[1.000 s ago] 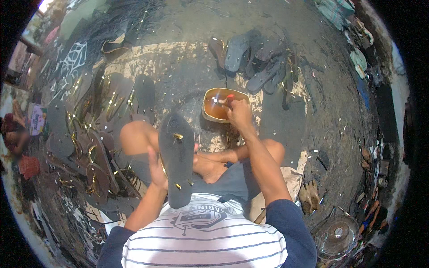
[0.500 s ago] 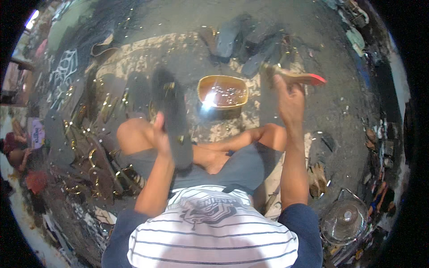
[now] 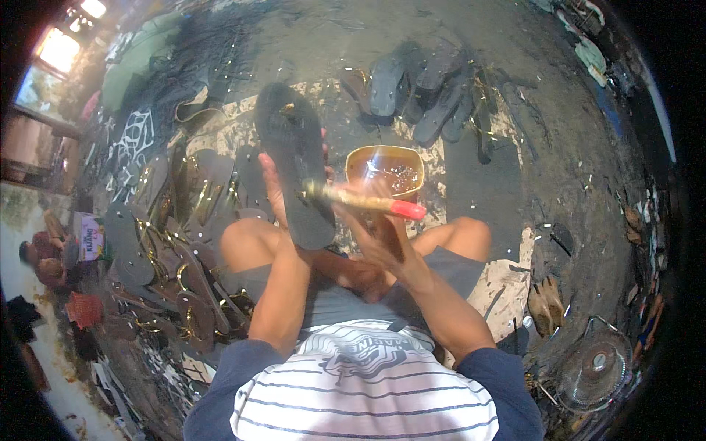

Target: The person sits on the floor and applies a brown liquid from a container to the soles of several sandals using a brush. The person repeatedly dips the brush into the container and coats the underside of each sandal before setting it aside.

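Observation:
My left hand [image 3: 273,189] is wrapped round a dark sandal sole [image 3: 293,136], holding it tilted up above my crossed legs, with its flat face toward me. Gripped in my right hand [image 3: 388,241] is a wooden-handled brush [image 3: 362,199] with a red end. The brush's tip lies over the middle of the sole, and motion blur hides whether it touches. Just beyond my right hand stands a yellow-rimmed tub [image 3: 422,167] of brownish, shiny liquid.
Many dark sandals with gold-coloured straps [image 3: 193,272] crowd the floor on the left. More dark soles [image 3: 387,87] lie beyond the tub. A dark flat sheet [image 3: 482,195] is at the right, with wooden shoe forms [image 3: 546,305] and a round wire fan guard [image 3: 594,364] nearer me.
My right hand has brought the brush leftward from the right of the tub to the sole. My left hand has shifted the sole slightly. The whole view has also moved a little.

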